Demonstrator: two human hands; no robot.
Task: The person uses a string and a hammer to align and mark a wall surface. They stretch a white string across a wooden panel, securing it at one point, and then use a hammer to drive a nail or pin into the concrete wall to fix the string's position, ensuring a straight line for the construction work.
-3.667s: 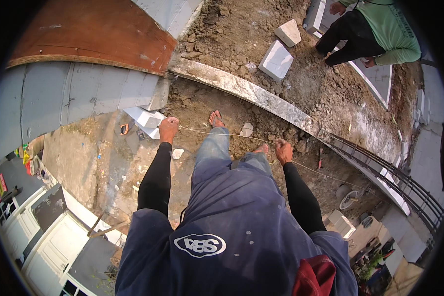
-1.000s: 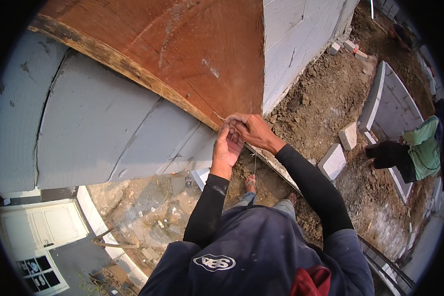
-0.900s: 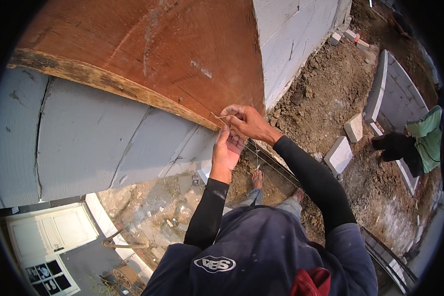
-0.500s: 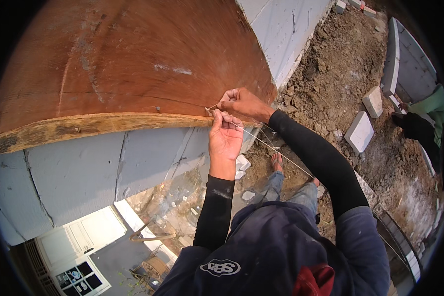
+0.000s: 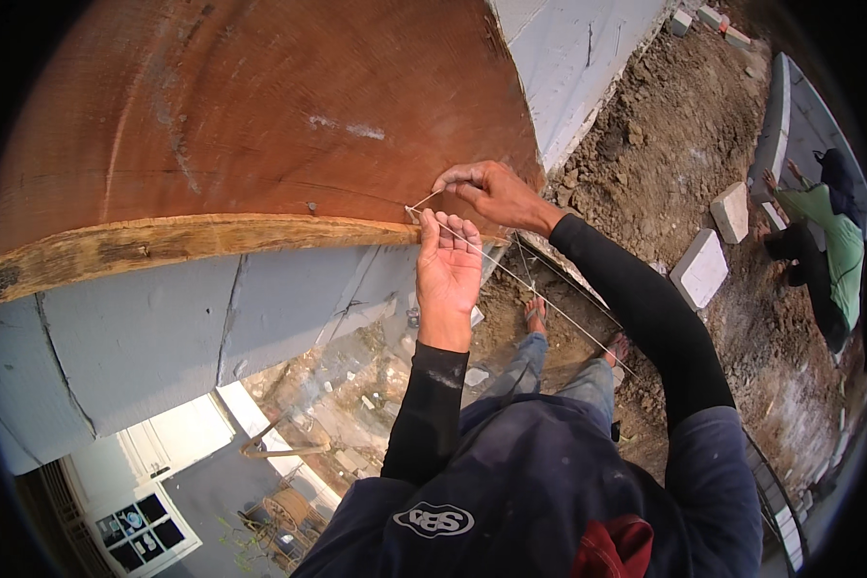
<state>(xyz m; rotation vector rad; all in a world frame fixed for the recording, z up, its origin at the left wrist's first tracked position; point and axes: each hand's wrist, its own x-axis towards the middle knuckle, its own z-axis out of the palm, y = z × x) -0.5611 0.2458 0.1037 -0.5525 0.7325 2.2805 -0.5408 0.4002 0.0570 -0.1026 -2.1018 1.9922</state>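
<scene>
A thin white string (image 5: pixel 554 303) is looped round a small nail or peg (image 5: pixel 410 210) near the lower edge of a reddish-brown wooden board (image 5: pixel 289 125). My right hand (image 5: pixel 506 197) pinches a short stretch of it between thumb and forefinger, just right of the nail. Palm turned up, my left hand (image 5: pixel 448 289) sits below the nail, fingers bent, the string running across its fingertips. From there the line slants down to the right, past my feet. Whatever lies behind my left fingers is hidden.
A rough timber strip (image 5: pixel 212 236) edges the board, above a grey block wall (image 5: pixel 135 337). Pale blocks (image 5: pixel 701 267) lie on bare soil (image 5: pixel 645 144) to the right. Another person in a green top (image 5: pixel 833 241) crouches by a low wall at far right.
My right hand has moved slightly right and up from the nail, drawing out the short string end. My left hand stays near the nail. The other person has come further into view.
</scene>
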